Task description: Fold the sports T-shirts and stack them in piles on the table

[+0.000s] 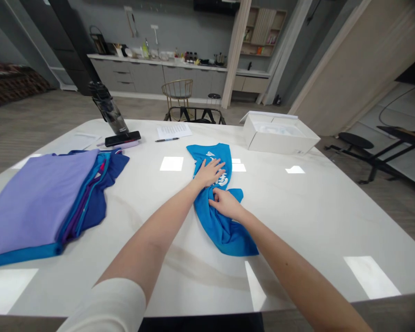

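White table [297, 221], cabinets far back, blue T-shirt [224, 235] bunched lengthwise at mid-frame.
Left hand [209, 173] flat on the shirt, released. Right hand [226, 204] just below it on the cloth, fingers curled, grip unclear. Folded purple shirts [38, 198] at left, white box [280, 138] upper right, phone [122, 138], paper [174, 131], pen [167, 139] top centre.
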`<state>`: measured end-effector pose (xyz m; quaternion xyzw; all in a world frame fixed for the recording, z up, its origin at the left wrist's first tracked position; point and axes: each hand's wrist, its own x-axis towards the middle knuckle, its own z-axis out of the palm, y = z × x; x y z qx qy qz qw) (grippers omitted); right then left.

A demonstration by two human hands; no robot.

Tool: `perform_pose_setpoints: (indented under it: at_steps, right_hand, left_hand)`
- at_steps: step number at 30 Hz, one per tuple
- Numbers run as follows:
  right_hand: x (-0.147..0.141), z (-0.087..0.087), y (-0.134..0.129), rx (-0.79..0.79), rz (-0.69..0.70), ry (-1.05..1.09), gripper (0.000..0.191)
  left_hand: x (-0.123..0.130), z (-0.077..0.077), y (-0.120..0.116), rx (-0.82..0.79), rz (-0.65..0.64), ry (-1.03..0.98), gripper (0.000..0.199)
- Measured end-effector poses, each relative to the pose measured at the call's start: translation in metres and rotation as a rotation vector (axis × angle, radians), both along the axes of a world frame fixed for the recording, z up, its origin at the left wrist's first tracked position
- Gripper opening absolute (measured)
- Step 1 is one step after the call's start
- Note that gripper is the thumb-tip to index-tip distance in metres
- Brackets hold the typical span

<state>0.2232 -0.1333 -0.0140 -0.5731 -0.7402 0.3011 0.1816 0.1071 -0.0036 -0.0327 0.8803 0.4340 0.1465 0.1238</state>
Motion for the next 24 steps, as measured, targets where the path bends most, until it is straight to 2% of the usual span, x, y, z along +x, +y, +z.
perform_pose_setpoints:
  at_steps: [3,7,10,13,15,20,24]
  right_hand:
    - [0.001,-0.002,-0.011,0.059,-0.025,0.048,0.018]
    - [0.014,0.002,-0.030,-0.019,-0.050,0.060,0.026]
    - [0.023,0.007,-0.044,-0.168,-0.070,0.060,0.031]
    - [0.026,0.013,-0.060,-0.387,-0.144,0.158,0.037]
    - [0.025,0.016,-0.072,-0.462,-0.199,0.211,0.037]
    - [0.017,0.024,-0.105,-0.524,-0.289,0.299,0.028]
    - [0.004,0.028,-0.127,-0.608,-0.244,0.382,0.014]
  left_hand:
    - [-0.004,-0.003,-0.008,0.077,0.131,-0.102,0.053]
    - [-0.015,-0.006,-0.031,0.001,0.126,-0.105,0.053]
    - [-0.021,-0.005,-0.052,-0.067,0.094,-0.080,0.056]
    - [-0.024,0.000,-0.071,-0.135,0.112,-0.035,0.062]
    - [-0.026,0.004,-0.085,-0.159,0.129,0.001,0.068]
    - [-0.026,0.015,-0.125,-0.105,0.144,0.038,0.074]
    - [-0.020,0.022,-0.157,0.010,0.100,0.074,0.064]
